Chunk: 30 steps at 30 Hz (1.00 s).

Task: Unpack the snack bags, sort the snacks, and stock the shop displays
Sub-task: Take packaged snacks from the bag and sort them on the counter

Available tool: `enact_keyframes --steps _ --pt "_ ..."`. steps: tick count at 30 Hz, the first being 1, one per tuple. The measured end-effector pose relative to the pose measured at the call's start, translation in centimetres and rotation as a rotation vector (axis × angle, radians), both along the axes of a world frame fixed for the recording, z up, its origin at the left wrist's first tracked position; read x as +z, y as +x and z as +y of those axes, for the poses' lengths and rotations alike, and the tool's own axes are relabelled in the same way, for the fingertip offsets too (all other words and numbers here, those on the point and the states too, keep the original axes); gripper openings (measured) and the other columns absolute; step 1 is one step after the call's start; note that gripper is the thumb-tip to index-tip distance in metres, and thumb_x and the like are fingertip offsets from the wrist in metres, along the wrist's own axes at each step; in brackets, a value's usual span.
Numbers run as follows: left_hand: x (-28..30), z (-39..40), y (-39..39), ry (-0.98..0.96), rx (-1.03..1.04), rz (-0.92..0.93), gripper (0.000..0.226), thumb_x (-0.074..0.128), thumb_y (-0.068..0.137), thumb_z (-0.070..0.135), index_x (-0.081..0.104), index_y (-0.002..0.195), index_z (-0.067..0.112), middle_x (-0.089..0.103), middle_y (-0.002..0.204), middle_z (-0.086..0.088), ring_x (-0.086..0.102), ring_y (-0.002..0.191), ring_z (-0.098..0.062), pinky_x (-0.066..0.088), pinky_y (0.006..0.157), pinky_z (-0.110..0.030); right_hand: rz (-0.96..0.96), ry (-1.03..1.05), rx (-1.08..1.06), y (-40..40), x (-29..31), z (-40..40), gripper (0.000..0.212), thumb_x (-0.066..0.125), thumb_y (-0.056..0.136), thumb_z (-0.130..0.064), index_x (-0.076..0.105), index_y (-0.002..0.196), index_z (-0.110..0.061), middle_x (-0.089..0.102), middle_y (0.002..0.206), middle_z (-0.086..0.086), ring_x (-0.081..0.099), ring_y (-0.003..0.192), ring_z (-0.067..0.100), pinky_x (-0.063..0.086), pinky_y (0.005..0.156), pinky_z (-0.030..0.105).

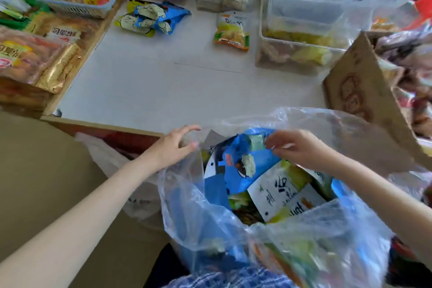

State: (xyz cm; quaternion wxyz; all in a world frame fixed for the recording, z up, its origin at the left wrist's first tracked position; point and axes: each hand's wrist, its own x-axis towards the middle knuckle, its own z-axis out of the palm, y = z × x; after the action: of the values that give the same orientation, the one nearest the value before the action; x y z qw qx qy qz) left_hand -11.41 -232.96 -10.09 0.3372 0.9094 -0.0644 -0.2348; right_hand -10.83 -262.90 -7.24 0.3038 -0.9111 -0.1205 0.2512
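Plastic bag (210,206) gaped before us at the near edge of the white bench (163,89), stuffed with blue packets (245,161) and a white-and-green packet (280,194). Our left hand (175,145) pinched the bag's left rim, fingers curled on the film. Our right hand (297,147) reached over the bag's mouth, fingertips pinching the top blue packet. Beyond the bag, more blue packets (154,17) and a yellow-green snack pack (232,30) lay on the bench. Right of the bag stood a cardboard box (360,91); clear bins (311,14) stood farther back.
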Motion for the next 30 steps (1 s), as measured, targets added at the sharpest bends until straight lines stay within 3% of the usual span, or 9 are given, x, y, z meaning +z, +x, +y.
enact_keyframes --steps 3,6,9,14,17,20,24,26,30 --pt "-0.4 -0.5 -2.3 0.055 -0.079 0.07 0.065 0.06 0.088 0.038 0.026 0.143 0.037 0.028 0.15 -0.005 0.028 0.138 -0.019 0.027 0.107 -0.028 -0.049 -0.408 0.242 -2.2 -3.6 -1.3 0.062 0.061 0.087 -0.018 0.035 0.143 -0.021 0.03 0.152 0.003 0.041 0.13 0.02 0.032 0.104 0.024" --pt "-0.9 -0.9 -3.0 0.178 -0.076 0.121 0.081 0.066 0.085 0.032 0.015 0.148 0.034 0.013 0.155 -0.003 0.026 0.14 -0.021 0.027 0.11 -0.03 -0.053 -0.343 0.239 -1.1 -5.3 -0.5 0.097 0.069 0.083 -0.027 0.0 0.152 -0.024 -0.005 0.159 -0.001 0.008 0.146 0.021 0.018 0.116 0.034" --pt "-1.0 -1.4 -3.1 0.254 -0.043 0.079 0.078 0.063 0.087 0.015 0.018 0.148 0.031 0.036 0.139 -0.005 0.052 0.111 -0.019 0.044 0.085 -0.024 -0.002 -0.296 0.228 0.4 -6.3 1.5 0.119 0.078 0.072 -0.037 -0.012 0.149 -0.029 -0.001 0.159 -0.004 0.002 0.145 0.026 0.017 0.117 0.048" --pt "-0.9 -0.8 -2.2 0.262 -0.006 0.055 0.069 0.049 0.088 -0.005 0.033 0.144 0.033 0.053 0.124 -0.008 0.044 0.054 -0.008 0.031 0.043 -0.012 -0.203 -0.567 0.361 0.8 -5.2 2.9 0.102 0.072 0.07 -0.055 0.012 0.149 -0.03 0.041 0.136 -0.001 0.028 0.126 0.028 0.023 0.105 0.041" --pt "-1.0 -0.3 -1.6 0.227 0.03 0.055 0.065 0.047 0.088 -0.006 0.038 0.14 0.032 0.059 0.117 -0.012 0.039 0.046 -0.007 0.028 0.036 -0.012 -0.277 -0.699 0.504 -0.6 -3.6 2.6 0.076 0.066 0.072 -0.06 0.04 0.137 -0.029 0.048 0.126 -0.001 0.032 0.122 0.024 0.024 0.104 0.041" --pt "-1.3 -0.1 -1.2 0.209 0.05 0.046 0.062 0.045 0.089 -0.004 0.04 0.14 0.032 0.061 0.115 -0.014 0.038 0.047 -0.008 0.027 0.037 -0.013 -0.378 -0.75 0.567 -1.4 -2.0 1.8 0.047 0.066 0.079 -0.043 0.054 0.122 -0.027 0.045 0.125 0.001 0.033 0.119 0.023 0.026 0.103 0.039" --pt "-1.7 0.1 -1.1 0.107 0.081 0.038 0.054 0.049 0.089 0.003 0.045 0.136 0.03 0.058 0.086 -0.001 0.041 0.055 -0.009 0.028 0.043 -0.012 -0.343 -0.351 0.323 0.7 1.9 0.5 0.022 0.071 0.078 -0.02 0.064 0.098 -0.012 0.055 0.112 0.004 0.048 0.108 0.025 0.037 0.09 0.033" --pt "-1.4 0.3 -0.6 -0.043 0.165 0.066 0.048 0.054 0.089 0.009 0.048 0.131 0.031 0.059 0.104 -0.001 0.052 0.081 -0.011 0.037 0.057 -0.011 -0.307 -0.073 0.088 2.7 4.3 0.7 0.019 0.07 0.08 -0.008 0.063 0.097 -0.004 0.064 0.095 0.01 0.059 0.092 0.026 0.043 0.079 0.033" --pt "0.6 0.8 1.6 -0.425 0.425 0.053 0.029 0.056 0.091 0.012 0.058 0.114 0.029 0.056 0.121 -0.001 0.053 0.106 -0.015 0.041 0.087 -0.026 -0.191 0.481 -0.328 7.4 6.2 3.5 0.028 0.066 0.085 -0.007 0.058 0.112 -0.009 0.068 0.104 0.009 0.066 0.092 0.023 0.054 0.086 0.042"
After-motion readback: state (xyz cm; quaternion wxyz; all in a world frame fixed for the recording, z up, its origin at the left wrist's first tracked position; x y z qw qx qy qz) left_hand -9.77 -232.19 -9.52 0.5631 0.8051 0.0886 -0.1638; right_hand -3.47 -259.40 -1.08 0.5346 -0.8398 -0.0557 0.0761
